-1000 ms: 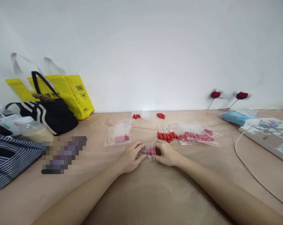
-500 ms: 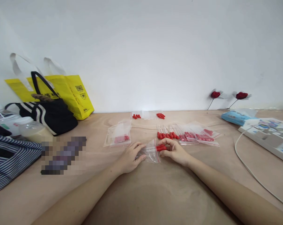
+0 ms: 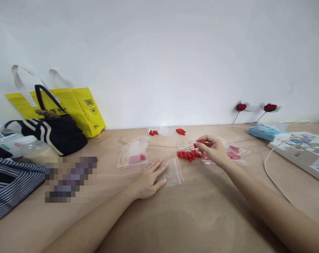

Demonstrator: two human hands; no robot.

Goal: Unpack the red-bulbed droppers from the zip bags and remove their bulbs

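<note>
My left hand point(image 3: 150, 180) lies flat with its fingers apart on a clear zip bag point(image 3: 174, 172), whose red-lined mouth points to the right. No red shows inside that bag. Up and to the right, my right hand point(image 3: 213, 149) pinches a few small red pieces point(image 3: 200, 141) between thumb and fingertips; their exact number is hidden. Just left of it rests a row of red-tipped white sticks point(image 3: 190, 154), tips toward me, on a clear bag. Partly behind my right hand are filled zip bags point(image 3: 234, 154) with red contents.
A zip bag point(image 3: 134, 149) with red contents lies left of centre. More red pieces point(image 3: 180, 132) rest on bags by the wall. At left stand a yellow bag point(image 3: 81, 109), a black bag point(image 3: 63, 131) and a jar point(image 3: 36, 149). A cable point(image 3: 270, 175) and a tissue pack point(image 3: 267, 133) lie right.
My right hand has moved up and right, away from the clear bag's mouth, with red pieces in its fingers. My left hand has flattened on the bag, which now lies flat.
</note>
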